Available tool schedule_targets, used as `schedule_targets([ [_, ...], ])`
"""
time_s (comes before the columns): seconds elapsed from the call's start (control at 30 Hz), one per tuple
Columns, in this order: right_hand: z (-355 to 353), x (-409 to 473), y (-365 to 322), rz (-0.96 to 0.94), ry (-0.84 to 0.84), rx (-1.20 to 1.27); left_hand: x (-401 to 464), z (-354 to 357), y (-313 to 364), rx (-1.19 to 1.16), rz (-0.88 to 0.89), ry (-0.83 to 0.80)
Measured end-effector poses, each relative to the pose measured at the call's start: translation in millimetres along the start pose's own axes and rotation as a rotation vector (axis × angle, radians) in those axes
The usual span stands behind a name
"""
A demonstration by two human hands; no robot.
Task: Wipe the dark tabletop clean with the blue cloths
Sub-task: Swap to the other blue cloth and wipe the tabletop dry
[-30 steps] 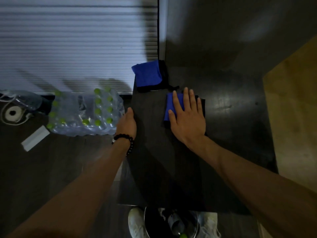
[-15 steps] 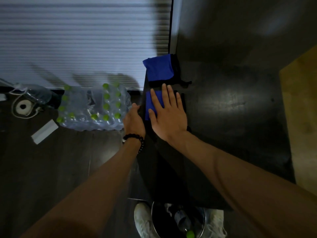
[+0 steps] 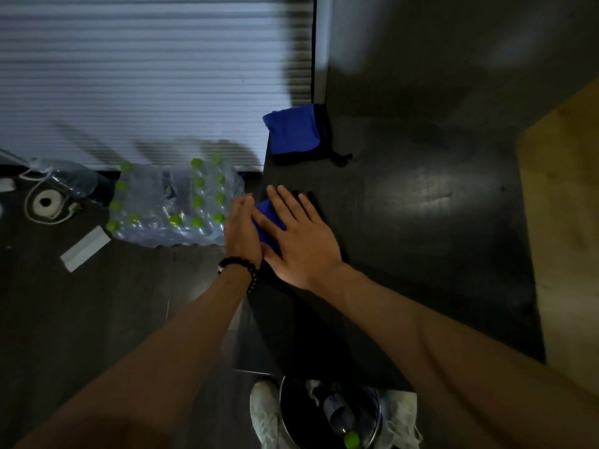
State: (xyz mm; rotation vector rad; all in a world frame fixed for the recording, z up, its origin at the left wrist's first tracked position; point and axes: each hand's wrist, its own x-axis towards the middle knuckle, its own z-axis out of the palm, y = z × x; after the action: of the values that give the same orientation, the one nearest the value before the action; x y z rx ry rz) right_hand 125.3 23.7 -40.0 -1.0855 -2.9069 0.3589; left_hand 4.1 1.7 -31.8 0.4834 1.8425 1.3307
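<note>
My right hand [image 3: 301,244] lies flat, fingers spread, on a blue cloth [image 3: 268,214] at the left edge of the dark tabletop [image 3: 421,222]. Most of that cloth is hidden under the palm. My left hand [image 3: 241,231], a bead bracelet on its wrist, stands on edge against the table's left side. It touches the cloth's left border and holds nothing. A second blue cloth with dark trim [image 3: 293,132] lies folded at the table's far left corner, apart from both hands.
A shrink-wrapped pack of green-capped water bottles [image 3: 175,205] sits on the floor left of the table. A metal bin [image 3: 330,416] and a white shoe [image 3: 264,413] are at the near edge. A wooden surface [image 3: 567,222] borders the table's right side.
My right hand has slid the cloth leftward to the table's left edge. My left hand has closed in against the cloth's side. The far cloth has not moved.
</note>
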Motion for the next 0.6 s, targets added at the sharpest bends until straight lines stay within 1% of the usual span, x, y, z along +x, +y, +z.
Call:
schedule_targets([
  [0.07, -0.9, -8.2, 5.5, -0.02, -0.006, 0.011, -4.3, 5.1, 1.6, 0.026, 0.006, -0.026],
  [0.2, -3.7, -25.3, 16.3, -0.038, 0.017, 0.027, -7.4, 10.8, -0.3, 0.319, 0.108, -0.047],
  [0.37, -12.4, -50.2, 43.2, -0.02, -0.022, 0.007, -5.4, 15.9, -2.5, 0.503, 0.172, -0.017],
  [0.5, -17.8, -78.1, 72.6, 0.041, -0.075, -0.034, 1.2, 18.5, -0.5, 0.456, 0.07, 0.039],
  [0.6, -20.2, -102.5, 97.5, 0.084, -0.087, -0.058, 8.3, 16.3, 1.3, 0.37, -0.073, 0.025],
])
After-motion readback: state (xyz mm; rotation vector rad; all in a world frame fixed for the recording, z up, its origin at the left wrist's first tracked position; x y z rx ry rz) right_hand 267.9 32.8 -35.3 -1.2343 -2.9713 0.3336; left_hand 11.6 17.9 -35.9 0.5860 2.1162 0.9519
